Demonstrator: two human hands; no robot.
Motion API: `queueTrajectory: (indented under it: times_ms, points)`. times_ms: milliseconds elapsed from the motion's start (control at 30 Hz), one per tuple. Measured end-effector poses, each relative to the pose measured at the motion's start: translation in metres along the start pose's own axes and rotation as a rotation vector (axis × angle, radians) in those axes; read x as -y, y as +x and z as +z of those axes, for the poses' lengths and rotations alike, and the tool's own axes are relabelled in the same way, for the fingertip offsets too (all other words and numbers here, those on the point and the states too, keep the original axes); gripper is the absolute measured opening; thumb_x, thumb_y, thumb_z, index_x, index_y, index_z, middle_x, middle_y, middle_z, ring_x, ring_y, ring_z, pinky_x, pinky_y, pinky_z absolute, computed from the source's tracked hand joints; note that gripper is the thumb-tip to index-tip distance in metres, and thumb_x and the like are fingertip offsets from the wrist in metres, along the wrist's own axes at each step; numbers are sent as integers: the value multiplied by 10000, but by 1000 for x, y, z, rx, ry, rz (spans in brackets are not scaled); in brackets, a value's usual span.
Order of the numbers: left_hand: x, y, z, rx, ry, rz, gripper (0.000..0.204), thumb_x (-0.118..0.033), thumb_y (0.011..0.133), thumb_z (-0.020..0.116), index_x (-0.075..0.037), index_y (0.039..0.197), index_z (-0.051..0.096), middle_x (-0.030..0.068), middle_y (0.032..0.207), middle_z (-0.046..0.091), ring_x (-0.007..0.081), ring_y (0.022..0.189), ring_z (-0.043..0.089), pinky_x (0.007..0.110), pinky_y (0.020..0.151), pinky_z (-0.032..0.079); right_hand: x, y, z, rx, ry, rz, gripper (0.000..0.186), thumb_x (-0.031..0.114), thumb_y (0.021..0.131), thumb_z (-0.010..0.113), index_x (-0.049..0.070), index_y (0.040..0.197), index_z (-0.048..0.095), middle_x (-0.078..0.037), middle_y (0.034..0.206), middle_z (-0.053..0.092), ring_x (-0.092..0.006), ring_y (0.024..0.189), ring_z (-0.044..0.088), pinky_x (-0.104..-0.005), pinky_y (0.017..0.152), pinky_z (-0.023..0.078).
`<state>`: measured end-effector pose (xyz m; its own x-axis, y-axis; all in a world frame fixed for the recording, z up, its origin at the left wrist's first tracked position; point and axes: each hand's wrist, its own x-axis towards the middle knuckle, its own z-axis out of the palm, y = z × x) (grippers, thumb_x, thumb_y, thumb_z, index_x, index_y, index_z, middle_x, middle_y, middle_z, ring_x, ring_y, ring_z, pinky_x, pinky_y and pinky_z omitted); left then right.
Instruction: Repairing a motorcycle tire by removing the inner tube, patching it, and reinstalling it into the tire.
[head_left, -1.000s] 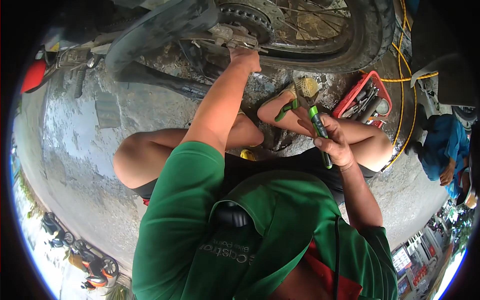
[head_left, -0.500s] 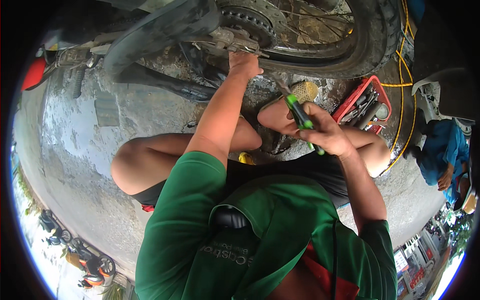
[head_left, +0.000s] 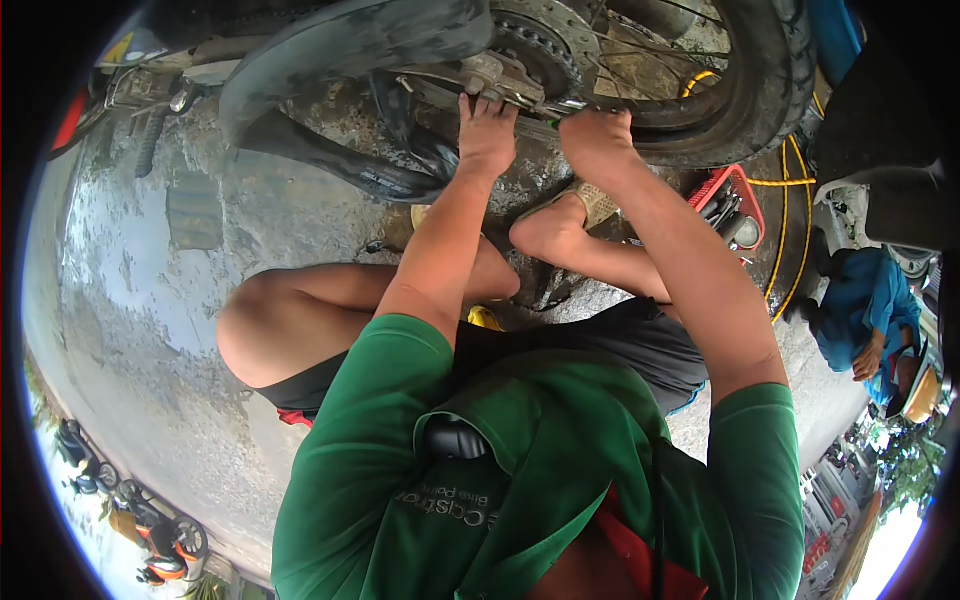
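At the motorcycle's rear wheel, my left hand lies against the metal axle bracket, its fingers stretched up over the lower edge. Just to the right, my right hand is closed around pliers with green and black handles. Only a sliver of the pliers shows beside the fist; their jaws cannot be made out. Above both hands are the chain sprocket and the black tyre.
A red plastic basket of metal tools stands right of my foot. Beyond it, a yellow hose loops over the ground. A dark curved motorcycle part hangs at upper left. Another person in blue is at far right.
My right hand has carried the pliers up and left from above my knee to the wheel. My left hand stays at the bracket, with more of its fingers showing.
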<state>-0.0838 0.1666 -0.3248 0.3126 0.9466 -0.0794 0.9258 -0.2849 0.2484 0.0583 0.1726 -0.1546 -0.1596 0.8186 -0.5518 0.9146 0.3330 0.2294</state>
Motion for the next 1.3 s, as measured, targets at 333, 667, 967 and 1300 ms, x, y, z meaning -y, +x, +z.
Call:
queueTrajectory:
  times_ms: [333,667,967,1300]
  points:
    - [-41,37,27,-32,-1958,-1609,525,-295,822,725,-22,1240,562,210,1223,592,365,1031,607,561,925,455,-44,38,25,61,144,-230,230,57,786,668,23,1003,736,-220,998,714,-376,968,709,-456,805,581]
    - [-11,25,59,97,-1816,-1237,241,-234,962,591,-114,1169,623,78,1128,607,305,774,657,508,806,544,-26,18,15,75,108,-118,247,69,842,624,35,1060,733,-186,1092,701,-355,1060,669,-560,888,473]
    - [-21,1,64,-153,-2122,-1094,89,-99,861,682,-88,910,608,14,704,560,136,431,484,326,602,530,-4,7,27,-61,-95,-63,272,121,869,607,41,1093,739,-177,1281,591,-330,1203,551,-591,967,384]
    - [-22,4,67,-142,-2083,-1143,115,-149,850,711,-98,908,625,2,780,574,143,536,529,336,678,539,11,29,19,99,-156,-67,335,142,876,648,71,1197,711,-208,1316,587,-383,1230,531,-698,917,356]
